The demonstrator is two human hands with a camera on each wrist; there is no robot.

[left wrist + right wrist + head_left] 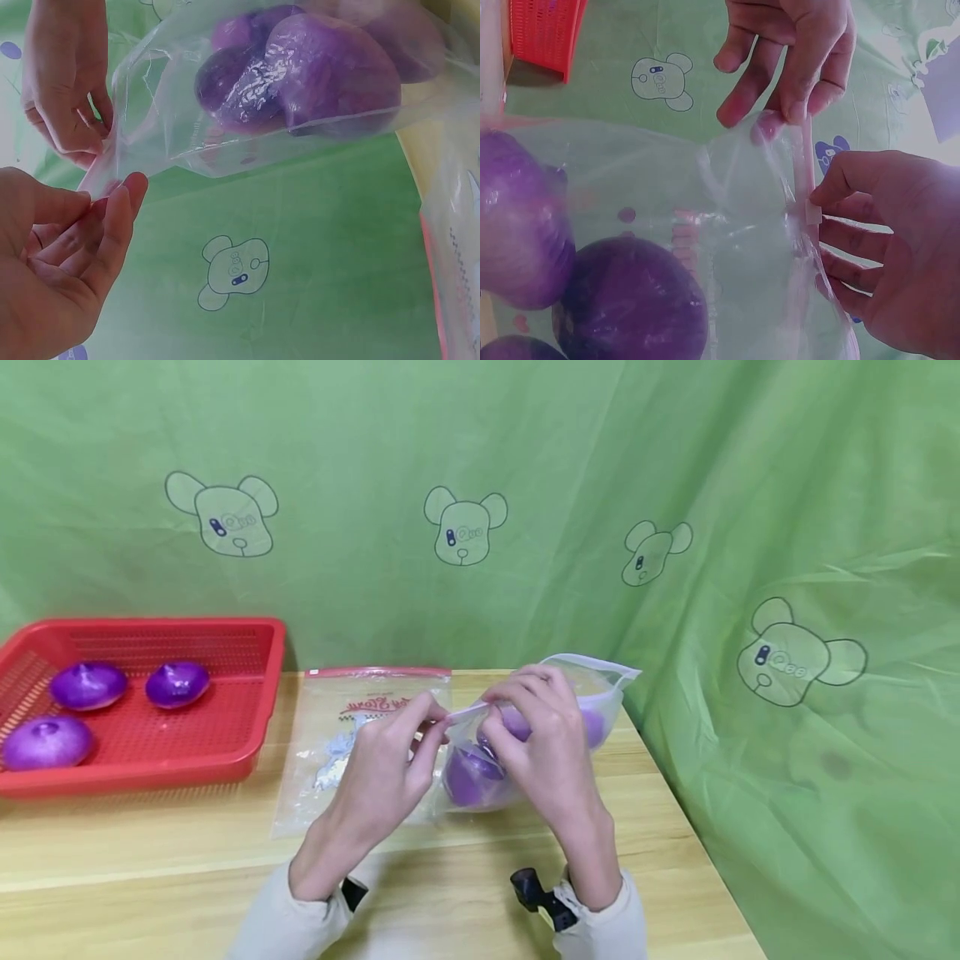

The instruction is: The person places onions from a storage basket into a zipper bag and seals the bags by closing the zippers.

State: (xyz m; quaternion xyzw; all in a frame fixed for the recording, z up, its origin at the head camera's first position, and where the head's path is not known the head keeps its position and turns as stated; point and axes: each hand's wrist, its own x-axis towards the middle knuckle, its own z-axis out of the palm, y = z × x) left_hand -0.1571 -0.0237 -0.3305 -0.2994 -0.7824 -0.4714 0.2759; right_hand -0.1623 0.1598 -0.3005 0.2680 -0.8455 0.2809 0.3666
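"Looking through the head camera, I get a pale wood-grain table [187, 877], and a green sheet [360, 427] printed with bear faces [467, 547] hanging behind the red basket [180, 731]. What do you have in the containers?"

"I count three purple onions [177, 685] in the red basket, with bare mesh floor to their right. Just right of the basket I see a clear flat bag [311, 793] lying on the wood, red strip along its far edge."

"And the clear zip bag [517, 789]?"

"Farther right of the basket, past the flat one. I make out several bagged onions [470, 777] inside; they overlap, so I can't give a count. Its mouth gapes at the end away from the basket."

"How is the grip?"

"On the basket side, the left hand [386, 768] pinches the rim between thumb and fingers. The right hand [551, 747], farther from the basket, pinches the same rim; my right wrist view puts its thumb by a small white tab [813, 212]."
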